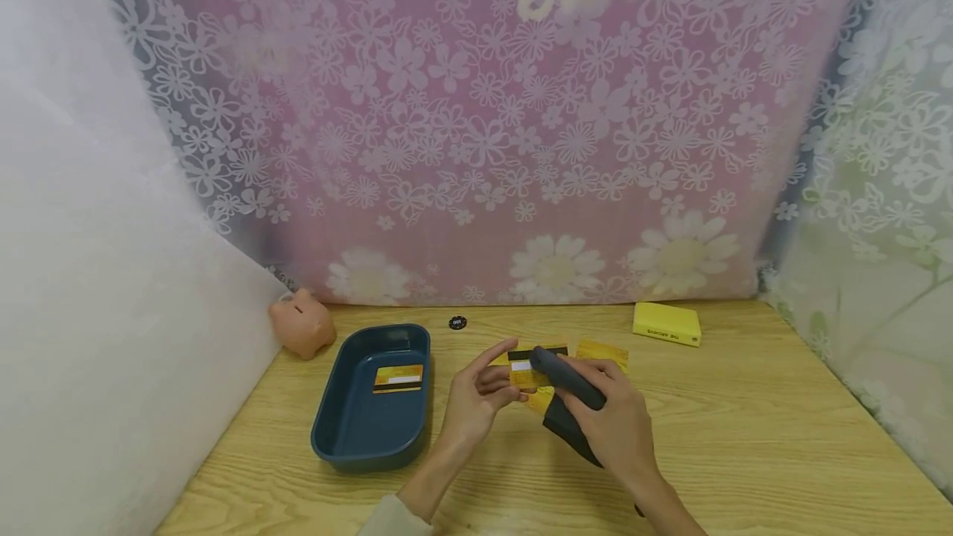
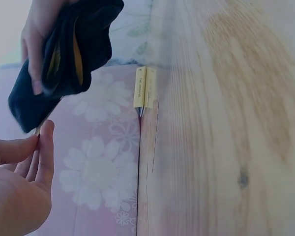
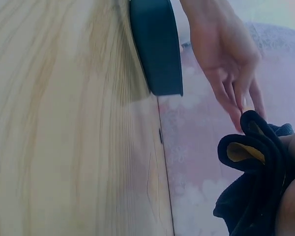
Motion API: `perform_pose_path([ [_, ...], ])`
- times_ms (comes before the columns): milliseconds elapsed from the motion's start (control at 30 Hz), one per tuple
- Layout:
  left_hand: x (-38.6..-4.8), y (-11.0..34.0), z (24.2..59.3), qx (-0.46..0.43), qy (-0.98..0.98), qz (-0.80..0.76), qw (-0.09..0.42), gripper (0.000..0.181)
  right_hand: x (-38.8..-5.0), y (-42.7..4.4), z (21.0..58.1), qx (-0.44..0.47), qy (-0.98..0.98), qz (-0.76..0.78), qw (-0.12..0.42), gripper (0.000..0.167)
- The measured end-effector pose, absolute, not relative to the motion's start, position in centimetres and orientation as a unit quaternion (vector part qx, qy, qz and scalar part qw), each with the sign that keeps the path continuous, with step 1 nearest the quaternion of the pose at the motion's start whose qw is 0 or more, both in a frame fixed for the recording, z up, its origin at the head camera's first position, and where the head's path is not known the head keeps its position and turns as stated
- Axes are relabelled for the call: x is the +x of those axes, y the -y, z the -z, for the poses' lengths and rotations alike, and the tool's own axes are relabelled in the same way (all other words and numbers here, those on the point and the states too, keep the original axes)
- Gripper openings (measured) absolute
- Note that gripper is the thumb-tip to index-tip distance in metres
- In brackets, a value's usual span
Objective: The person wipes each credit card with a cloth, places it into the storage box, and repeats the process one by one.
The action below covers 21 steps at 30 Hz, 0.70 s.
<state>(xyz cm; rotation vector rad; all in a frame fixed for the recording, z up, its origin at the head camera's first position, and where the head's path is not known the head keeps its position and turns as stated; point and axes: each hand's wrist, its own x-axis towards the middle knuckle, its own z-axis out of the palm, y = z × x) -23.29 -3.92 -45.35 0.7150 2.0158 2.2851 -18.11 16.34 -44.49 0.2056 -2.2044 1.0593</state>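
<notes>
My left hand (image 1: 474, 401) pinches the lower left edge of a yellow bank card (image 1: 524, 375) that has a black stripe and a white strip. My right hand (image 1: 621, 420) grips a dark folded cloth (image 1: 569, 379), whose upper fold covers part of the card's right side. Tan shows inside the folds of the cloth (image 3: 243, 151) in the right wrist view. Seen from the left wrist, the left thumb and fingers (image 2: 39, 142) meet at the card's thin edge just below the cloth. More yellow cards (image 1: 605, 353) lie on the table behind and below the hands, partly hidden.
To the left stands a dark blue tray (image 1: 372, 428) with another striped yellow card (image 1: 398, 379) inside. A pink piggy bank (image 1: 301, 324) is beyond it. A black chip (image 1: 457, 323) and a yellow book (image 1: 666, 324) lie near the back edge of the wooden table (image 1: 759, 437).
</notes>
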Motion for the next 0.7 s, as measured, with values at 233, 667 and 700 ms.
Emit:
perform_pose_path([
  [233, -23.1, 4.7, 45.2, 0.212, -0.643, -0.736, 0.02, 0.063, -18.3, -18.6, 44.7, 0.046, 0.846, -0.402, 0.348, 0.048],
  [667, -23.3, 7.9, 44.3, 0.21, -0.645, -0.734, 0.029, 0.062, -18.2, -21.1, 44.5, 0.013, 0.845, -0.409, 0.344, 0.045],
  [700, -23.4, 8.2, 44.2, 0.208, -0.648, -0.732, 0.027, 0.062, -18.2, -21.3, 44.5, 0.01, 0.845, -0.41, 0.343, 0.045],
])
